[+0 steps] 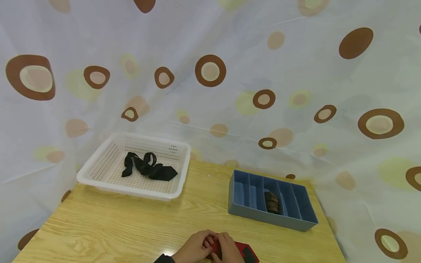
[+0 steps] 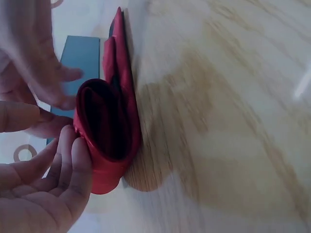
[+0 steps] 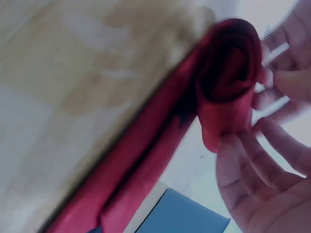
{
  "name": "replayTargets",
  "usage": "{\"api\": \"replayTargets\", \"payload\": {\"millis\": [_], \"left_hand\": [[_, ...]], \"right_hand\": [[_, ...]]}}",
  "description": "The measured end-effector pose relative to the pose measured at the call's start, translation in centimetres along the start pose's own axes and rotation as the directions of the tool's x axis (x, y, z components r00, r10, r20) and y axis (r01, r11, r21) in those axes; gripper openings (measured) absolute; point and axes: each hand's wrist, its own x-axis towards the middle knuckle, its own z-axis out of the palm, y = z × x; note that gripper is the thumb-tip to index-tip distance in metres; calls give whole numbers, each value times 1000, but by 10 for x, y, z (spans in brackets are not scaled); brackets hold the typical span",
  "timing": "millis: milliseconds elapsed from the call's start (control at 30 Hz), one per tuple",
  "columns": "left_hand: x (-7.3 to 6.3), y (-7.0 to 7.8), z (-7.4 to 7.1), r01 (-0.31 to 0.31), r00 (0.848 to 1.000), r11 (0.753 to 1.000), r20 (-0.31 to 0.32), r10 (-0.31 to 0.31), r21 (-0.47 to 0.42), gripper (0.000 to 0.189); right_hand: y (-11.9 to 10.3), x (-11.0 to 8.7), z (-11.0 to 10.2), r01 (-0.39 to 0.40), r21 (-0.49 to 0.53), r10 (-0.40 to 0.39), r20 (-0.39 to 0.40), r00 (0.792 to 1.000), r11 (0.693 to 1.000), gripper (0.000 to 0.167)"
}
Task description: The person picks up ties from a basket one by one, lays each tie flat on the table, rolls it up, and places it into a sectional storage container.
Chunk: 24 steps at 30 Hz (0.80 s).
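Note:
A red necktie (image 1: 241,248) lies at the table's near edge, its left end wound into a thick roll that stands out in the left wrist view. Its flat tail runs off to the right, with a dark patch near the tip. My left hand (image 1: 197,245) holds the roll, fingertips bent against its outer side. From the other side, my right hand (image 1: 228,250) grips the same roll, fingers and thumb around it. In the right wrist view, the coiled layers of the roll (image 3: 226,121) face the camera, with right fingers (image 3: 265,160) against its side.
A white plastic basket (image 1: 131,191) at the back left holds a loose black necktie (image 1: 161,172). To the right stands a blue divided box (image 1: 269,218), with a dark brown rolled item (image 1: 272,202) in its middle compartment. A spotted curtain (image 1: 184,120) hangs behind the wooden table (image 1: 108,226).

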Motion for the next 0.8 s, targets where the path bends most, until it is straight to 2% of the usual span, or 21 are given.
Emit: {"api": "replayTargets", "payload": {"millis": [100,200,333,433,500,633,800], "left_hand": [[0,-2,-1,45,997,999,-67,-45,-8,34],[-2,-8,-5,111,987,993,-119,-108,24,39],[-8,-14,-10,149,986,989,-68,-150,-19,44],[-12,-14,-12,124,991,988,-42,-129,-96,46],[-14,-13,-12,102,993,989,-42,-107,-104,52],[-16,-12,-11,54,997,998,-44,-55,-31,70],[-15,-8,-13,2,997,992,-80,9,126,68]], "right_hand": [[2,1,3,-4,-8,4,52,999,1000,28],[0,0,1,-27,8,27,59,998,1000,27],[-3,0,2,-86,48,83,70,994,995,27],[-4,3,4,-133,65,128,70,989,989,29],[-4,5,7,-159,60,155,59,986,986,31],[-5,9,13,-198,88,196,37,980,976,34],[-4,12,16,-212,186,200,81,976,959,36]]}}
